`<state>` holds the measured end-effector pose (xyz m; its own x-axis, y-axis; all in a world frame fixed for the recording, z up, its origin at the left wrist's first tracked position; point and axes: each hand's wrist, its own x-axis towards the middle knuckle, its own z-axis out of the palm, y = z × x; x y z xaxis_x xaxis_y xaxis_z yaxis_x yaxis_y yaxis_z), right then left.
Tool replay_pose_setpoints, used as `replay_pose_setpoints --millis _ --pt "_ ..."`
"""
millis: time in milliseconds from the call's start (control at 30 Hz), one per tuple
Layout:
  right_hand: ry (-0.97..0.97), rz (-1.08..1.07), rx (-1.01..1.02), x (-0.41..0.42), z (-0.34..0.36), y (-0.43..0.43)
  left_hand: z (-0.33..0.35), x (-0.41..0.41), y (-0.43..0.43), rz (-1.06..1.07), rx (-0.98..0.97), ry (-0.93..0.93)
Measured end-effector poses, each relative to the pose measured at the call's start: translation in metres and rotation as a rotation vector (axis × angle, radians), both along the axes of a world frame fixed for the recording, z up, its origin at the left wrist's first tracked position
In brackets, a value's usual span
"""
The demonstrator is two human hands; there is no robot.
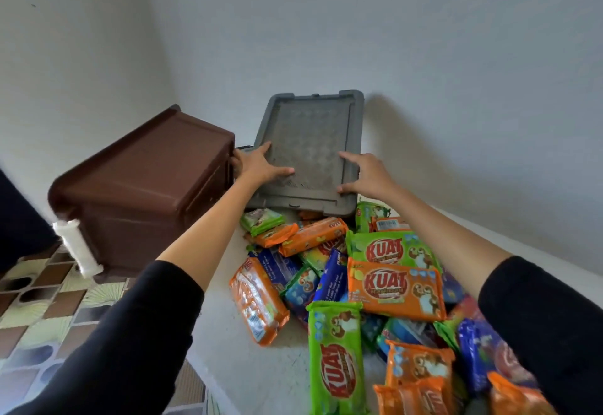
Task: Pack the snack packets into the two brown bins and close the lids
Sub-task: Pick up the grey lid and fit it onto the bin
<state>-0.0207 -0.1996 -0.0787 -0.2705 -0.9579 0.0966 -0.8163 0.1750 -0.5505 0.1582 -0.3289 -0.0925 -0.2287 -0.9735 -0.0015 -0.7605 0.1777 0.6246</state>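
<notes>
The person is reaching forward with both arms toward a flat grey rectangular plastic lid (313, 140) that is sitting tilted up against the pale wall (424, 39) at the far end of a white speckled surface (248, 375). Whether a second bin is sitting under it cannot be told. The left hand (257, 165) is lying spread wide across the lid's left edge, thumb on the textured top and outer fingers reaching toward the side of the dark brown rectangular plastic bin (143, 186), which is standing just left of the lid with a white latch (78, 248) showing at its near end. The right hand (367, 173) is covering the lid's right rim, forefinger and thumb stretched apart flat on the top; its other fingers are hidden. The lid is looking light and stiff, likely to flex a little if lifted by one corner, so taking it by the two long rims, as the hands are now placed, seems soundest. The glossy orange, green and blue foil snack packets (394, 287) are lying heaped loosely on the surface nearer the person, none in a bin yet. They are probably light, slippery and crushable, so gathering a few flat between both palms would likely suit them better than squeezing.
</notes>
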Motion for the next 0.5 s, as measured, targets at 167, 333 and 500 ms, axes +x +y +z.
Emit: replay_pose_setpoints --millis 167,333,500 --pt "-0.084 -0.084 -0.214 0.010 0.016 0.031 0.050 0.001 0.040 -0.022 -0.259 0.135" --pt "-0.133 -0.211 -0.446 0.001 0.042 0.070 0.087 -0.023 0.085 -0.098 -0.472 0.185" --pt "-0.072 -0.306 -0.522 -0.036 0.058 0.135 0.103 -0.067 0.140 -0.202 -0.561 0.204"
